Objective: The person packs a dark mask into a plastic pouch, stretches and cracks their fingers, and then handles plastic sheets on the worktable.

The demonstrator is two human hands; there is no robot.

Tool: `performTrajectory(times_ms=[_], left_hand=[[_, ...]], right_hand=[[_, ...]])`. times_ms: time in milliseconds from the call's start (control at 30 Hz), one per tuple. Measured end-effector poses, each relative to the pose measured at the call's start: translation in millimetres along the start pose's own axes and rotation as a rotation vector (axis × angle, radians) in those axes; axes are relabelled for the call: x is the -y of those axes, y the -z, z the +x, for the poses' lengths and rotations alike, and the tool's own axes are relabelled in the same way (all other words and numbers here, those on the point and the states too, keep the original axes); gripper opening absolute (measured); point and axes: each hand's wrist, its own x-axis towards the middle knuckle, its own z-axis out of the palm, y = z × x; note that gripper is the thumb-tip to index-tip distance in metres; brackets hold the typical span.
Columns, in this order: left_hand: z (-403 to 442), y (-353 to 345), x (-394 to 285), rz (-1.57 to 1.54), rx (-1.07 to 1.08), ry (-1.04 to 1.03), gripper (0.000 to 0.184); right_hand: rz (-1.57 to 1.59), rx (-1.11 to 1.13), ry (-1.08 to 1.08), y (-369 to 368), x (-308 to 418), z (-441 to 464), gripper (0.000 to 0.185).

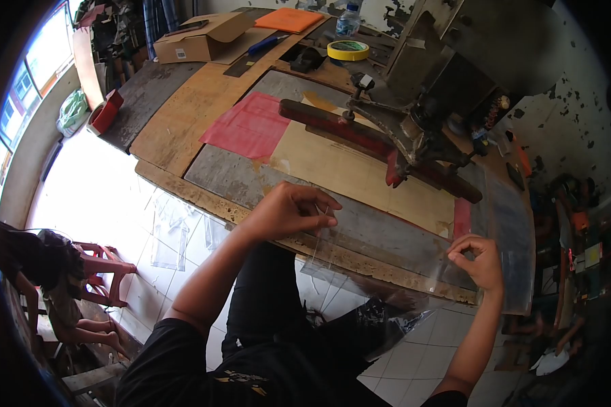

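Observation:
A clear plastic sheet (377, 273) hangs between my two hands at the bench's front edge, its lower part over my lap. My left hand (295, 209) pinches its left end between thumb and fingers. At the sheet's right end, my right hand (478, 261) is closed with thumb and fingertip together. Beyond both hands, a long dark-red press bar (380, 146) on a metal arm lies across beige paper (332, 163). Pink material (244, 125) shows at the paper's left end. Whether the sheet is one layer or a bag, I cannot tell.
Clear plastic sheets (510, 237) lie at the bench's right end. Yellow tape (348, 50), a cardboard box (204, 41), a blue-handled tool (263, 45) and a bottle (348, 20) stand at the back. Plastic scraps (170, 234) litter the floor near a red stool (105, 271) and another person's legs (85, 325).

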Motion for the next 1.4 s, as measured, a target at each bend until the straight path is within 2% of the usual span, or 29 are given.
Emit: performTrajectory(times_ms=[233,600,1033,1400], left_hand=[[2,-1,-2,0.025,0.020,-0.064,0.030],[1,-3,-5,0.034,-0.016,-0.002,0.020],[0,-3,-7,0.054,-0.024,-0.004,0.021],[2,-7,8,0.030,-0.049,-0.153,0.016]], right_hand=[[-0.001,-0.021,-0.004,2,-2,-3,0.006],[-0.029,-0.016,0.029,0,0,-6,0.007],[-0.068,0.016,0.055,0,6,-9,0.008],[-0.053,-0.005,0.062,-3,2,-9,0.007]])
